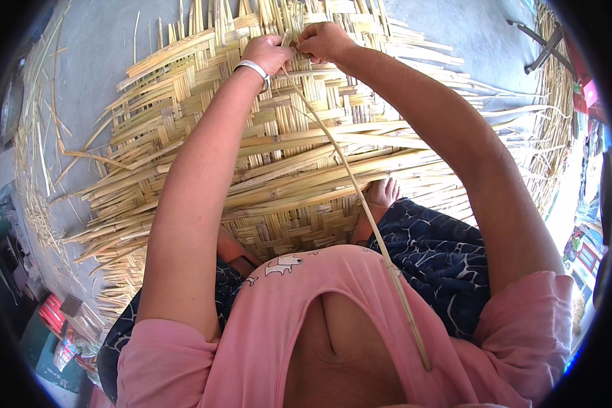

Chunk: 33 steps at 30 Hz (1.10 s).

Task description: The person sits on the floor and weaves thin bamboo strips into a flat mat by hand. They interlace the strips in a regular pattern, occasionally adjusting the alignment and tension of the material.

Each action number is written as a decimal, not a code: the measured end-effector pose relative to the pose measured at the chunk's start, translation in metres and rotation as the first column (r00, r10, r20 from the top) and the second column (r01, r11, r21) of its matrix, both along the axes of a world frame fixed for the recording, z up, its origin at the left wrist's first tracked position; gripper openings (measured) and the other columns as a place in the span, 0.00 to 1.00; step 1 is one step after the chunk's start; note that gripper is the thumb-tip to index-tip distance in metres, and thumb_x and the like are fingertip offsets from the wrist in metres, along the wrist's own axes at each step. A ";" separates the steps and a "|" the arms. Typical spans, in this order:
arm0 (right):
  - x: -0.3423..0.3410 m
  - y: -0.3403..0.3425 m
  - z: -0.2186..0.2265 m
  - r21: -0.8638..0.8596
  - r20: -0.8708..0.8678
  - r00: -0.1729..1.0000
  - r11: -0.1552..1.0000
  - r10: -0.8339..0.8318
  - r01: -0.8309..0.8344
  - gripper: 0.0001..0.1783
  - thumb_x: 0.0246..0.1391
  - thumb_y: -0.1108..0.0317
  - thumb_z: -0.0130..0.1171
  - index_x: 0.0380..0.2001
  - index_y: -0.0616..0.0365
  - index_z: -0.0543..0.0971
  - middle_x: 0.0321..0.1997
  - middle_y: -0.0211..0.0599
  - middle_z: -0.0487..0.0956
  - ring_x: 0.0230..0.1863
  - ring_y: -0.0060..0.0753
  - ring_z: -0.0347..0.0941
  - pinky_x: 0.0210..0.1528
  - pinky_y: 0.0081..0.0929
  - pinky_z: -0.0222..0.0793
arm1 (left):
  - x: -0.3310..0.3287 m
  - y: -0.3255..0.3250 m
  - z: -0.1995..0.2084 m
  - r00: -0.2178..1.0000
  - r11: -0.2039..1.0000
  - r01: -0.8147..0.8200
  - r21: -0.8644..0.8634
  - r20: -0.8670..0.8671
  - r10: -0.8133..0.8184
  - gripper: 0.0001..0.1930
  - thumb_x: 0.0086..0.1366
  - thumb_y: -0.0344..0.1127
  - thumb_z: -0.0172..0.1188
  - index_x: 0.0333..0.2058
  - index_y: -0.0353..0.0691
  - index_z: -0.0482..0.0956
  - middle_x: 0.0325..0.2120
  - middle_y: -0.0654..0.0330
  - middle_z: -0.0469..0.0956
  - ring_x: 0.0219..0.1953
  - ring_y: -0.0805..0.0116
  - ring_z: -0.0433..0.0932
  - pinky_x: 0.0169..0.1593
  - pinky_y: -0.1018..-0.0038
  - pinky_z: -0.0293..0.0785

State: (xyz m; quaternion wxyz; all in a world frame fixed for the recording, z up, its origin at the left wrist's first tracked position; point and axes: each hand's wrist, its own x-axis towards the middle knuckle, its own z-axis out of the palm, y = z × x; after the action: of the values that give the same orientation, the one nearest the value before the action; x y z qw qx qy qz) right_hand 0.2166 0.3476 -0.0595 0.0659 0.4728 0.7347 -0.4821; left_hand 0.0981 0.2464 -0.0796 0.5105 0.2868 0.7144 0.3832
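Note:
A partly woven mat of flat straw-coloured reed strips lies on the floor under my outstretched arms. At its far part, my left hand is closed with fingertips on a long thin reed. That reed slants back over the mat and rests its near end against my pink shirt. Just right of it, my right hand is closed in a pinch low over the weave. What its fingertips hold is hidden. The two hands almost touch. Loose strip ends stick out past the mat's far edge and both sides.
My bare foot rests on the mat. Grey concrete floor surrounds it. Loose reeds lie along the left, and a reed pile lies at the right. Dark metal legs stand far right; a red box sits lower left.

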 end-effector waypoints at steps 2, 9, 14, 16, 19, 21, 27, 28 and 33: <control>-0.002 -0.001 0.003 0.102 0.059 0.995 0.991 0.078 -0.084 0.13 0.45 0.64 0.61 0.35 0.55 0.80 0.24 0.31 0.78 0.22 0.22 0.74 0.28 0.22 0.72 | 0.001 0.000 -0.001 1.000 1.000 -0.013 0.006 -0.004 0.013 0.08 0.56 0.35 0.60 0.24 0.38 0.75 0.19 0.63 0.75 0.20 0.75 0.73 0.22 0.77 0.66; -0.008 -0.008 0.011 0.154 0.328 0.928 0.959 0.179 -0.239 0.14 0.49 0.55 0.58 0.39 0.43 0.80 0.38 0.29 0.81 0.44 0.29 0.76 0.45 0.32 0.71 | 0.001 -0.001 -0.002 0.961 0.975 -0.216 0.052 0.190 0.203 0.07 0.57 0.32 0.58 0.23 0.35 0.74 0.17 0.60 0.76 0.17 0.73 0.74 0.19 0.79 0.68; -0.002 -0.011 0.011 0.128 0.293 0.936 0.962 0.196 -0.241 0.17 0.47 0.51 0.61 0.37 0.48 0.80 0.24 0.31 0.79 0.30 0.25 0.77 0.37 0.27 0.72 | -0.004 0.008 0.000 0.976 0.992 -0.125 -0.003 0.179 0.124 0.07 0.54 0.33 0.59 0.24 0.36 0.74 0.19 0.60 0.76 0.18 0.73 0.75 0.19 0.78 0.69; 0.000 -0.009 0.010 0.128 0.286 0.935 0.959 0.210 -0.254 0.18 0.47 0.50 0.60 0.36 0.48 0.80 0.22 0.30 0.79 0.29 0.24 0.77 0.37 0.26 0.72 | -0.003 0.012 -0.001 0.991 0.996 -0.079 -0.045 0.101 0.083 0.07 0.55 0.36 0.60 0.25 0.39 0.75 0.20 0.62 0.77 0.20 0.76 0.74 0.20 0.80 0.66; 0.003 -0.007 0.009 0.092 0.261 0.936 0.959 0.235 -0.266 0.17 0.49 0.50 0.58 0.38 0.47 0.80 0.24 0.29 0.80 0.36 0.26 0.77 0.41 0.29 0.71 | -0.001 0.017 -0.001 0.997 0.994 -0.062 -0.094 0.041 0.066 0.07 0.55 0.36 0.60 0.23 0.41 0.75 0.20 0.64 0.77 0.20 0.77 0.74 0.20 0.81 0.66; 0.009 -0.005 0.009 0.068 0.187 0.956 0.968 0.224 -0.241 0.18 0.49 0.49 0.58 0.37 0.49 0.80 0.23 0.29 0.80 0.33 0.26 0.77 0.40 0.27 0.72 | 0.001 0.018 -0.001 0.997 0.991 -0.076 -0.106 0.023 0.079 0.07 0.55 0.36 0.60 0.23 0.40 0.75 0.20 0.64 0.77 0.20 0.77 0.75 0.20 0.81 0.67; 0.015 -0.006 0.003 0.045 -0.049 0.997 0.997 0.063 -0.061 0.15 0.48 0.59 0.61 0.35 0.57 0.78 0.23 0.33 0.80 0.25 0.24 0.77 0.31 0.23 0.73 | 0.000 0.020 -0.002 0.997 0.992 -0.067 -0.108 0.026 0.070 0.07 0.51 0.32 0.61 0.26 0.33 0.76 0.23 0.56 0.79 0.22 0.69 0.79 0.22 0.74 0.76; 0.015 -0.005 0.002 -0.039 -0.110 0.994 0.999 -0.018 0.014 0.13 0.48 0.62 0.61 0.35 0.58 0.77 0.23 0.33 0.80 0.24 0.24 0.77 0.29 0.22 0.74 | -0.001 0.020 -0.002 0.997 0.993 -0.066 -0.095 0.045 0.070 0.07 0.51 0.32 0.61 0.26 0.34 0.76 0.22 0.57 0.79 0.22 0.69 0.78 0.22 0.74 0.76; 0.012 0.008 0.001 -0.058 -0.112 0.987 0.992 -0.114 0.108 0.11 0.47 0.67 0.59 0.35 0.60 0.77 0.23 0.33 0.80 0.21 0.23 0.76 0.24 0.20 0.73 | -0.001 0.021 -0.003 0.997 0.992 -0.065 -0.112 0.023 0.068 0.08 0.51 0.32 0.62 0.22 0.34 0.76 0.21 0.58 0.77 0.19 0.70 0.76 0.21 0.74 0.75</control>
State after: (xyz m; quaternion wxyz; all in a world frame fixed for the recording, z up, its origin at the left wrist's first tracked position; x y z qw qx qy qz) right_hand 0.2281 0.3556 -0.0586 0.0088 0.4826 0.6971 -0.5301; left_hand 0.0972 0.2679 -0.0825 0.5220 0.2289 0.7369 0.3634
